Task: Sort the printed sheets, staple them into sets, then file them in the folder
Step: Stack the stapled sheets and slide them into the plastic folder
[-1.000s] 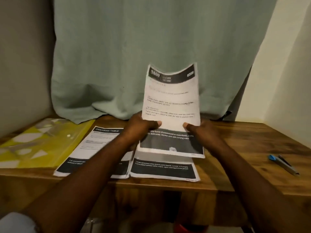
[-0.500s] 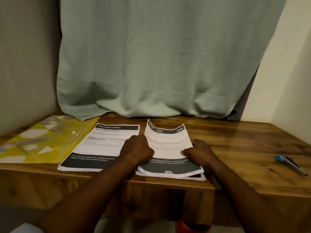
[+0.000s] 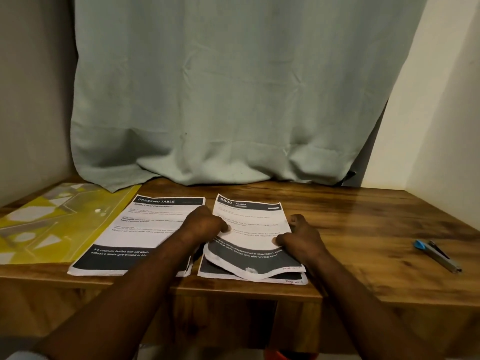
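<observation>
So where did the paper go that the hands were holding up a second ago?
The kitchen sheet came down from upright in the air and now lies on another sheet at the front edge of the table. The left hand and right hand still grip its two sides. The dressing table sheets, yellow folder and stapler did not move.

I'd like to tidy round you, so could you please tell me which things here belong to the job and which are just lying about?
For the job: kitchen sheets, held by the left hand and right hand; dressing-table sheets; stapler; folder.

Not part of it: curtain; table.
</observation>
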